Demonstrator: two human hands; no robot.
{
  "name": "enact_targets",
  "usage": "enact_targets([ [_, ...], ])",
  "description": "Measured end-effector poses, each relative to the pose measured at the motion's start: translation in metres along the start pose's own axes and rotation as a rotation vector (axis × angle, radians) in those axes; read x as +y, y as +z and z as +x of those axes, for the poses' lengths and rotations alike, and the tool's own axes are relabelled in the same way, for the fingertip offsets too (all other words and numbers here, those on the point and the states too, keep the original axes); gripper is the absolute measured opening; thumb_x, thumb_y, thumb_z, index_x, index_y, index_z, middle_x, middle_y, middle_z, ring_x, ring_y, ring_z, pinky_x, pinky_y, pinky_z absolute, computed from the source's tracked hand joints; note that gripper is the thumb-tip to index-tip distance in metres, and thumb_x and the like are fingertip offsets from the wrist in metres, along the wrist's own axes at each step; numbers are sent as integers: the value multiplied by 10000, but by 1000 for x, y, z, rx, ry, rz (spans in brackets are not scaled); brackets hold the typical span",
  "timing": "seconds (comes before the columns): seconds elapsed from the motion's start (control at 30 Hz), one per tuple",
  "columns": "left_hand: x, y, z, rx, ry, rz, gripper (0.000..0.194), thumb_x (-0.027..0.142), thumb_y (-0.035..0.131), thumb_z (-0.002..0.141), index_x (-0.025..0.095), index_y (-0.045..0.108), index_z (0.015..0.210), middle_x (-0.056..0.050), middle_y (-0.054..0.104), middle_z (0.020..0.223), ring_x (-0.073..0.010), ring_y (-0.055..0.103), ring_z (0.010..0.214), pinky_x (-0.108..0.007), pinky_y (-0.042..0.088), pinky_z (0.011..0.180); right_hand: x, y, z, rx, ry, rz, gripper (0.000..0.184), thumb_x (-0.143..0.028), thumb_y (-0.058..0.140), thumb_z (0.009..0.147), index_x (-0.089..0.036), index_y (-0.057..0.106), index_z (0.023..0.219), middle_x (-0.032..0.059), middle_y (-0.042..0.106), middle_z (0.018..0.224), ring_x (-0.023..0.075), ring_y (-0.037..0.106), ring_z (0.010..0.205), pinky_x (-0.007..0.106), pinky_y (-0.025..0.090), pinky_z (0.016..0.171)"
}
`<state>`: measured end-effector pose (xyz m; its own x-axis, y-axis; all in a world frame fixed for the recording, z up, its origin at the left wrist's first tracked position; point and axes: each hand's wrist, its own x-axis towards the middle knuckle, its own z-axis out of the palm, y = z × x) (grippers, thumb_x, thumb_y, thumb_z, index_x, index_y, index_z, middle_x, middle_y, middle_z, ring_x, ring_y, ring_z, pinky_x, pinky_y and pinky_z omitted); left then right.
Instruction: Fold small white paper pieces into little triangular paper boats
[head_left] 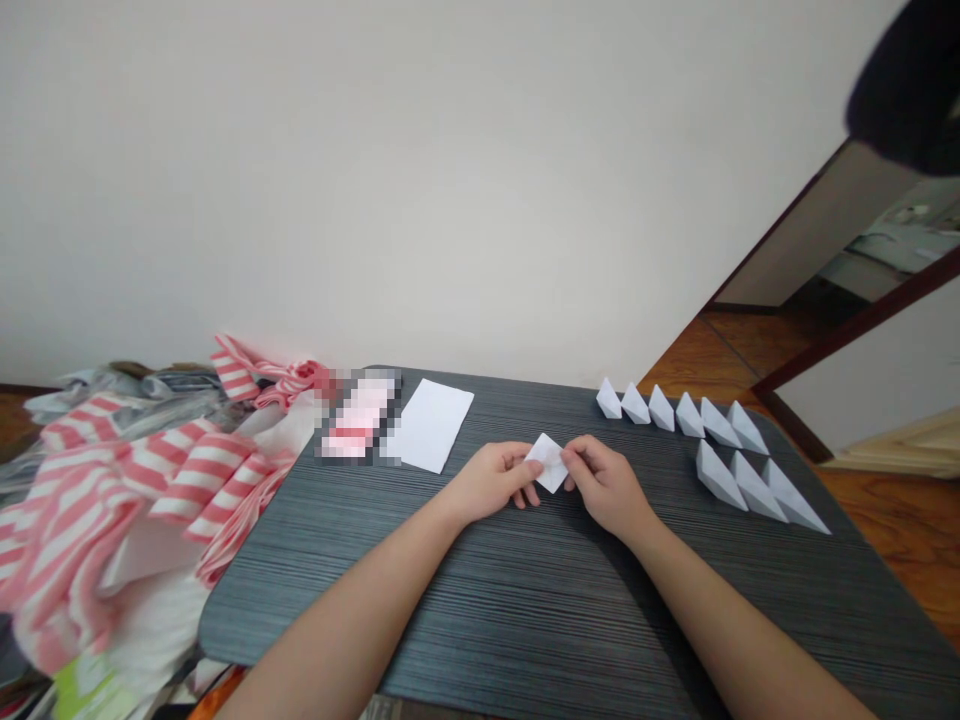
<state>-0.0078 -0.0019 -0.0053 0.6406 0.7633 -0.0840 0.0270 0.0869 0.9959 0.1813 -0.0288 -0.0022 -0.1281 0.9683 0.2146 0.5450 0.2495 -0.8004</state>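
Observation:
A small folded white paper piece (550,463) sits between both my hands just above the dark striped table (525,600). My left hand (495,482) pinches its left edge with curled fingers. My right hand (607,485) pinches its right edge the same way. Several finished folded white paper shapes (679,412) stand in a row at the back right of the table, and three more folded shapes (757,485) lie in a second row in front of them.
A flat white paper sheet (431,425) lies at the back of the table beside a blurred pink and white item (358,420). Red and white striped bags (150,480) are piled off the left edge. A wooden floor (885,500) lies to the right.

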Motion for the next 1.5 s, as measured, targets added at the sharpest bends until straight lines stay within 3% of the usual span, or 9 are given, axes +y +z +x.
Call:
enact_targets([
  [0.1, 0, 0, -1, -9, 13, 48, 350, 408, 574, 785, 106, 603, 960, -63, 640, 693, -119, 593, 581, -203, 450, 508, 0, 0, -1, -11, 10, 25, 186, -328, 447, 889, -202, 528, 779, 2, 589, 569, 153, 561, 547, 266, 428, 570],
  [0.3, -2, -1, 0, -16, -5, 25, 379, 441, 447, 855, 99, 599, 917, -59, 625, 640, -107, 573, 532, -207, 447, 495, 4, 1, -3, -48, 10, 77, 162, -330, 456, 888, -199, 518, 815, -7, 573, 561, 143, 553, 525, 259, 424, 545],
  [0.57, -2, 0, -1, 13, -2, 5, 370, 448, 445, 855, 104, 578, 891, -51, 622, 631, -109, 576, 530, -207, 444, 491, 8, 8, -4, -65, 31, 242, 186, -332, 466, 881, -198, 491, 1007, 27, 624, 747, 129, 571, 539, 250, 448, 521],
  [1.0, -1, 1, -2, 50, -4, 15, 356, 459, 454, 846, 115, 547, 832, -44, 623, 610, -103, 566, 501, -203, 439, 480, 8, 8, -4, -72, 35, 284, 264, -333, 470, 873, -199, 484, 1100, -6, 565, 688, 121, 561, 527, 245, 446, 520],
  [1.13, -4, 1, -1, 70, 4, 20, 361, 465, 443, 851, 119, 547, 839, -41, 623, 601, -102, 561, 488, -204, 441, 474, 5, 4, -3, -136, 78, 236, 194, -354, 475, 870, -184, 545, 930, -15, 577, 611, 119, 561, 482, 234, 434, 487],
  [1.27, -4, 1, -1, 75, 13, 39, 354, 456, 434, 858, 122, 546, 820, -40, 626, 601, -100, 559, 486, -207, 447, 478, 2, 2, -2, -199, 108, 129, 279, -364, 451, 881, -184, 552, 695, -12, 590, 534, 114, 563, 446, 228, 431, 485],
  [1.5, -4, 0, -1, 80, -3, 41, 377, 470, 435, 852, 115, 551, 804, -45, 626, 591, -99, 558, 476, -202, 446, 470, -1, 3, -1, -192, 101, 140, 298, -350, 435, 890, -188, 544, 665, -23, 580, 503, 109, 545, 432, 224, 423, 485],
])
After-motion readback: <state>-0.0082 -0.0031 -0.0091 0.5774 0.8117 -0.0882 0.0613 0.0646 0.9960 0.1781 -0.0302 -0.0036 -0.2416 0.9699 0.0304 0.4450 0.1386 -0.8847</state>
